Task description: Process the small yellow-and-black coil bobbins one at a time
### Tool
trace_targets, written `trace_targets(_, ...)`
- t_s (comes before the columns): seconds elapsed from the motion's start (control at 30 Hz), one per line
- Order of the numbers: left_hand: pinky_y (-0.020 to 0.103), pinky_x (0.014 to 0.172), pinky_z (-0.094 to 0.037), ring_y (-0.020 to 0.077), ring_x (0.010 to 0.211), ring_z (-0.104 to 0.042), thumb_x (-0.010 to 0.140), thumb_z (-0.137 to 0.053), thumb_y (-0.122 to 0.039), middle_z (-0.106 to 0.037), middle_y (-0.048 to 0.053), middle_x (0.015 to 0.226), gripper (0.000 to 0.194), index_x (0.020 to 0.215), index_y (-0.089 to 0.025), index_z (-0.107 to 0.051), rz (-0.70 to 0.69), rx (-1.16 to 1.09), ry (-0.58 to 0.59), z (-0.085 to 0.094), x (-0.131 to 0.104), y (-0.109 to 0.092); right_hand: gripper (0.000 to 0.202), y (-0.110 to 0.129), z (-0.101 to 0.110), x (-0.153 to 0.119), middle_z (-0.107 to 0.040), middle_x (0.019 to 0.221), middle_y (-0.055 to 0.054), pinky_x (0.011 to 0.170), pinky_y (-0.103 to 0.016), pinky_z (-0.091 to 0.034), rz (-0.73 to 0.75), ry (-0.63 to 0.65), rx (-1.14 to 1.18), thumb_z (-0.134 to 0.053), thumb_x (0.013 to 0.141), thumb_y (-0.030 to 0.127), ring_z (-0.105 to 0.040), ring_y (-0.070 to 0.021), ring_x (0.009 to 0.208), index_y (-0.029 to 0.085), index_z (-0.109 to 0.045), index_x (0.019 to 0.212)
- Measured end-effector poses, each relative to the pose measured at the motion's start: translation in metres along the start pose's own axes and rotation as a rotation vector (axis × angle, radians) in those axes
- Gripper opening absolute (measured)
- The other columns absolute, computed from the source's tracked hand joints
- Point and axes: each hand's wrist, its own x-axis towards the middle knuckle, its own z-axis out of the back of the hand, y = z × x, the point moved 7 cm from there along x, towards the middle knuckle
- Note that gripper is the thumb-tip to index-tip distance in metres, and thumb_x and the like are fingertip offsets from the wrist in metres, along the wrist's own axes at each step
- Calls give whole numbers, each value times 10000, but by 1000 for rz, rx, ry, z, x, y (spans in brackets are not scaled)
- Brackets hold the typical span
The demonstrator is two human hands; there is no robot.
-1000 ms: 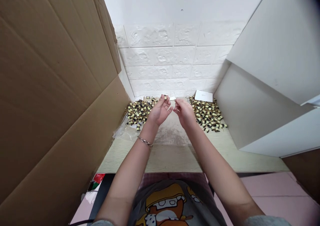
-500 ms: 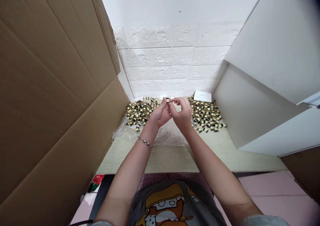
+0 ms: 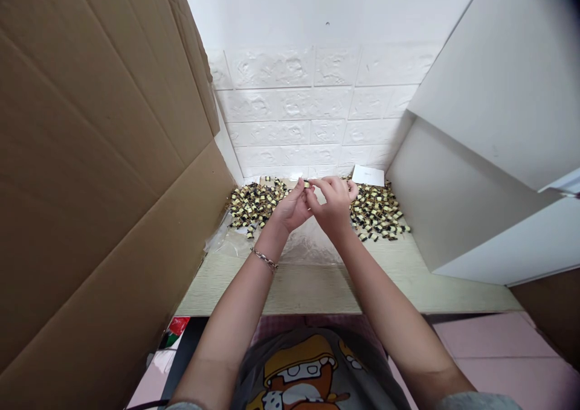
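Note:
Between the fingertips of my left hand (image 3: pixel 292 209) is a small yellow and black part (image 3: pixel 307 184). My right hand (image 3: pixel 333 205) meets it from the right, its thumb and index finger at the part's right side; what these fingers pinch is too small to make out. On the left of my hands lies a pile of similar yellow and black parts (image 3: pixel 254 203). Another such pile (image 3: pixel 378 211) spreads out to the right. Clear plastic sheeting (image 3: pixel 312 244) lies on the table under my hands.
The pale wooden table (image 3: pixel 299 289) ends at a white brick-patterned wall (image 3: pixel 326 102). A tall cardboard panel (image 3: pixel 113 174) stands at the left, white panels (image 3: pixel 453 198) at the right. A white card (image 3: pixel 368 175) rests behind the right pile.
The fingers of my right hand have shifted slightly, with the outer fingers spread further right. The small part has tilted and moved a little right in my left fingertips.

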Motion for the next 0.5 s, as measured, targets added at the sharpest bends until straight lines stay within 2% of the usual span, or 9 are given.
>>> trace_targets(0.27,214,670,-391,81,662,-510,766,-484,-441,-542,-5,720,304,767,-150,-571,44,13,-56,6,2,5,186,-1,-4,-1,-586,808,8,940,-433,-114,23,55,-123,-435,793,348,-495,-160,820,253,-591,833)
trace_targets(0.5,234,673,-387,96,682,-521,735,-506,-477,-553,-9,744,319,773,-166,-566,104,68,-92,6,-1,8,146,-4,-8,-1,-586,818,16,949,-432,-95,32,80,-133,-463,768,337,-491,-157,824,240,-569,788)
